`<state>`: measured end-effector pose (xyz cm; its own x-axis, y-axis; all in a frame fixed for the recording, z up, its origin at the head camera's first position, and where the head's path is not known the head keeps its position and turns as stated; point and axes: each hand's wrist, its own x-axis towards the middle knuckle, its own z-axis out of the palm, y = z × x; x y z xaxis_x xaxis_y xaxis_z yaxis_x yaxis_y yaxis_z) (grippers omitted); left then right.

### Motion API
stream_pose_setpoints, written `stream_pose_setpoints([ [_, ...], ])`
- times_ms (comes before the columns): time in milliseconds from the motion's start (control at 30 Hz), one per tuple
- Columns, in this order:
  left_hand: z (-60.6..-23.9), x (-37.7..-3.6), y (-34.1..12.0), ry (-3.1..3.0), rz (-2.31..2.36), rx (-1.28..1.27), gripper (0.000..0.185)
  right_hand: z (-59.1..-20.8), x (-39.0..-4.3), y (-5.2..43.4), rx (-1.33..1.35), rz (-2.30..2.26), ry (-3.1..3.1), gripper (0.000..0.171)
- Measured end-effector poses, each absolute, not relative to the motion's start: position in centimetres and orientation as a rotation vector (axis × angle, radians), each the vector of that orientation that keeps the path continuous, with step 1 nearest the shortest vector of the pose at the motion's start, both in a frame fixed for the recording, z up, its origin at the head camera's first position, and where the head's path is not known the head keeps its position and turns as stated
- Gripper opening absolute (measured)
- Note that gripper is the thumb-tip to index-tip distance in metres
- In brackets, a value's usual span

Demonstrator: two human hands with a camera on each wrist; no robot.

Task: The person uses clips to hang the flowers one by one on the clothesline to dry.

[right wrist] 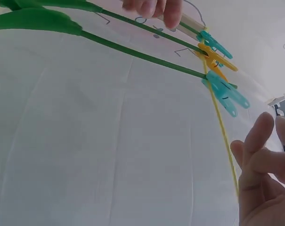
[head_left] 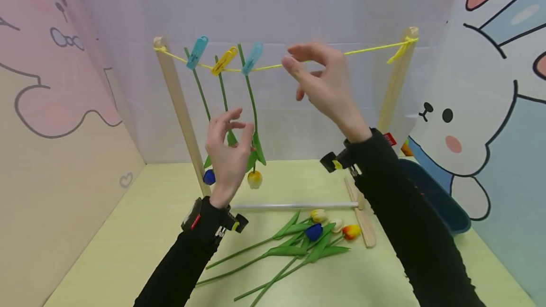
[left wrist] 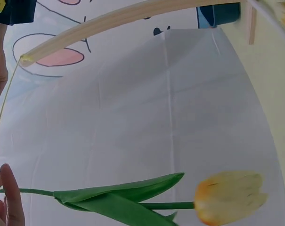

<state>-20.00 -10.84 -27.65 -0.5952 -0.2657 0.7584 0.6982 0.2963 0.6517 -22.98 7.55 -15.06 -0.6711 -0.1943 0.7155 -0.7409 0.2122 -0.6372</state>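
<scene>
Both hands hold nothing: the left hand [head_left: 228, 150] hangs loose beside the hung tulips [head_left: 254, 179], the right hand [head_left: 317, 86] at the string [head_left: 362, 51]. A bump could shake stems from the pegs [head_left: 252, 58].

Both arms, in black sleeves with a camera strapped at each wrist, reach forward and up. The left hand [head_left: 228, 148] is raised with its back to the head camera, fingers loosely curled, thumb and forefinger apart, holding nothing. The right hand [head_left: 322, 84] is higher, fingers relaxed and slightly spread, its grip empty.
</scene>
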Motion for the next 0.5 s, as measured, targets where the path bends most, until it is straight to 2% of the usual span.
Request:
stream_pose_setpoints([
  [267, -34.1, -17.1, -11.1, -2.016, -1.407, -0.618, 0.02, -23.5, -21.7, 12.9, 0.845, 1.489, -2.191, 0.024],
  [500, -39.5, -16.6, -13.2, -2.649, -1.342, -0.71, 0.027, -30.5, -21.2, 16.3, 0.794, 1.296, -2.471, 0.031],
])
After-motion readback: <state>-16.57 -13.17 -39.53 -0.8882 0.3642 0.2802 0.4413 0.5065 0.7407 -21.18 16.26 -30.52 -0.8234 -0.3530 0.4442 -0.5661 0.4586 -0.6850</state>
